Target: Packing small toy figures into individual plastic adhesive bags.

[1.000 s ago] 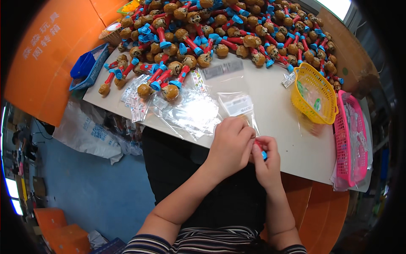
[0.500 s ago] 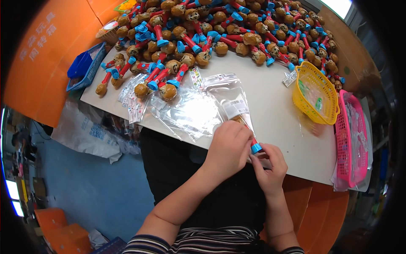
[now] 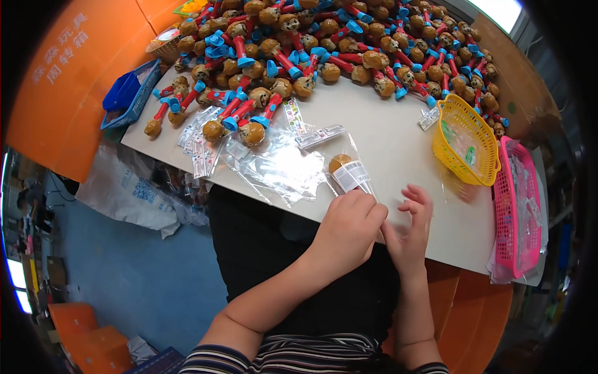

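At the table's near edge, my left hand [image 3: 350, 229] is closed round the lower end of a clear plastic bag [image 3: 350, 146]. Inside the bag lies a toy with a brown round head [image 3: 340, 163]; a white printed label [image 3: 352, 176] covers part of it, and its lower body is hidden by my fingers. Just right of that, my right hand [image 3: 409, 234] has its fingers spread and curved, the thumb close to the bag's end. Left of the bag lie flat clear bags [image 3: 283, 174] and several finished-looking toys [image 3: 252, 133] with red stems and blue ends.
A large heap of the same toys [image 3: 374, 59] covers the table's far side. At right stand a yellow basket [image 3: 450, 153] and a pink basket [image 3: 506, 206], both holding clear plastic. A blue basket [image 3: 144, 100] sits at the left edge, near printed strips [image 3: 202, 156].
The toy has slid deeper into the bag: its brown head now shows at the far end and its blue end no longer shows. My right hand has lifted and spread its fingers.
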The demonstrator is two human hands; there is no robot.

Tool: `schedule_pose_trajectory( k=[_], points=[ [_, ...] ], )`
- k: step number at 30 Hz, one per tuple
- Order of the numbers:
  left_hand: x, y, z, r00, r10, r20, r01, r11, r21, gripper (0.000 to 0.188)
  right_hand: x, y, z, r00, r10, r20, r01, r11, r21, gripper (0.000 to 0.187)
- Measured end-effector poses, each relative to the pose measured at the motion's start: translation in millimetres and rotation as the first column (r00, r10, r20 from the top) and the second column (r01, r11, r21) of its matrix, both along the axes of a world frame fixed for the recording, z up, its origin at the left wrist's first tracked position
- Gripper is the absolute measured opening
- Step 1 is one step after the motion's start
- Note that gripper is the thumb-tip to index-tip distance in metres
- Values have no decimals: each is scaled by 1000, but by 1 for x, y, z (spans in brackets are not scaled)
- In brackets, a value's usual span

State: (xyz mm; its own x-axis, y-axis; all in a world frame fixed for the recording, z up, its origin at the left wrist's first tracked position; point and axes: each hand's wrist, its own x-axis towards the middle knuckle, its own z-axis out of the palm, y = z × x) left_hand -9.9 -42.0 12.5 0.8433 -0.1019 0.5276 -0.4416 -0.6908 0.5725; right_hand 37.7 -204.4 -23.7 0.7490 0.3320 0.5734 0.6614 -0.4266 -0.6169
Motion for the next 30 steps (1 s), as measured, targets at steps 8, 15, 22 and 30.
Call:
schedule_pose_trajectory(
  k=[8, 15, 22, 30],
  points=[
    [-10, 3, -5, 998, 59, 1, -59, 998, 12, 15, -8, 10, 9, 955, 202, -216, -221, 973, -68, 54],
    [-14, 3, -7, 995, 97, 8, -96, 995, -5, 16, -18, 23, -8, 999, -13, 37, 13, 1000, 2, 44],
    [-13, -1, -9, 995, 98, 11, -97, 994, -50, 17, -41, 32, -9, 923, -203, 328, 267, 950, -161, 13],
    [-10, -1, -12, 991, 127, 36, -124, 989, -76, 20, -27, 41, -6, 939, -205, 276, 286, 912, -294, 12]
  ],
)
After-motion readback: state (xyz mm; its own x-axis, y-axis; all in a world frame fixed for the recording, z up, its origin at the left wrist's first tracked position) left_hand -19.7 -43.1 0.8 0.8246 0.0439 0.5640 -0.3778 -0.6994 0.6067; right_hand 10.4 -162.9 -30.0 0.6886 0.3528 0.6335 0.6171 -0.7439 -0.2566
